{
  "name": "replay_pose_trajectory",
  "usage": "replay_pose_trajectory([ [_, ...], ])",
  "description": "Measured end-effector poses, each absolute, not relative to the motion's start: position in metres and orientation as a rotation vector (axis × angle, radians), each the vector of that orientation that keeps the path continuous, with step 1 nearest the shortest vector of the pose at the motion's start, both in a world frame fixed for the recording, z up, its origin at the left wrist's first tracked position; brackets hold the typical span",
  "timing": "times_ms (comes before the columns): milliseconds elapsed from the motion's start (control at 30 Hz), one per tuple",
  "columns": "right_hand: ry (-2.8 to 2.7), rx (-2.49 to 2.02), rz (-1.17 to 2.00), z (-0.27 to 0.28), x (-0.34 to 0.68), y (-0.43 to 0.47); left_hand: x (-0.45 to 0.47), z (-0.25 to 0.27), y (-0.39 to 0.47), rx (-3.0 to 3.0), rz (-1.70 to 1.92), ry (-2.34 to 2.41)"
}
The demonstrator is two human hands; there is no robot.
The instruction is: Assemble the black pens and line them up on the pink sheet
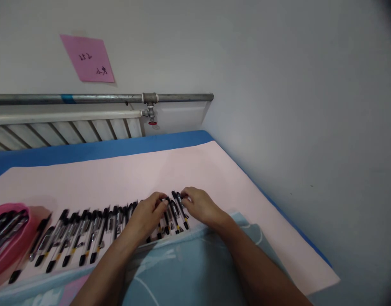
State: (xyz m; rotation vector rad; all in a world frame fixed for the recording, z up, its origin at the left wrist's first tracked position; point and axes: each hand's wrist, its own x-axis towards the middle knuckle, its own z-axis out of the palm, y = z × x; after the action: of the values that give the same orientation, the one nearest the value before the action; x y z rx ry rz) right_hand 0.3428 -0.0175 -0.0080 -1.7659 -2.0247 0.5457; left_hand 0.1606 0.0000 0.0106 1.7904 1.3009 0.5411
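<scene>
A long row of black-capped clear pens [76, 238] lies side by side on the pink sheet. At the row's right part, my left hand [149, 211] is bent over the pens, thumb and forefinger drawn together at their upper ends. What those fingertips hold, if anything, is hidden. My right hand [200, 206] has its fingers curled around the top of the rightmost pen [181, 209]. Between both hands lie several more pens [174, 212], roughly parallel and slightly tilted. My left hand and forearm cover part of the row.
A pink bag [15, 259] at the left holds more pens. The pink sheet [144, 174] lies over a blue surface [118, 148]. Light blue patterned fabric [182, 272] lies along the near edge. Wall, radiator [64, 132] and pipe [102, 99] bound the far side; another wall stands right.
</scene>
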Motion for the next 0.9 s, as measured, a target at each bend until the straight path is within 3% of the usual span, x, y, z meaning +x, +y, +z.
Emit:
replay_pose_trajectory([
  [400, -1.917, -1.830, 0.636, -0.002, 0.344, -0.016, 0.159, 0.013, 0.002, 1.865, 0.424, 1.344],
  [700, -1.778, -1.915, 0.708, 0.005, 0.343, -0.015, 0.151, 0.014, -0.010, 1.960, 0.651, 1.406],
  [900, -1.803, -1.856, 0.802, -0.004, 0.348, -0.009, 0.071, 0.016, -0.002, 1.919, 0.938, 2.031],
])
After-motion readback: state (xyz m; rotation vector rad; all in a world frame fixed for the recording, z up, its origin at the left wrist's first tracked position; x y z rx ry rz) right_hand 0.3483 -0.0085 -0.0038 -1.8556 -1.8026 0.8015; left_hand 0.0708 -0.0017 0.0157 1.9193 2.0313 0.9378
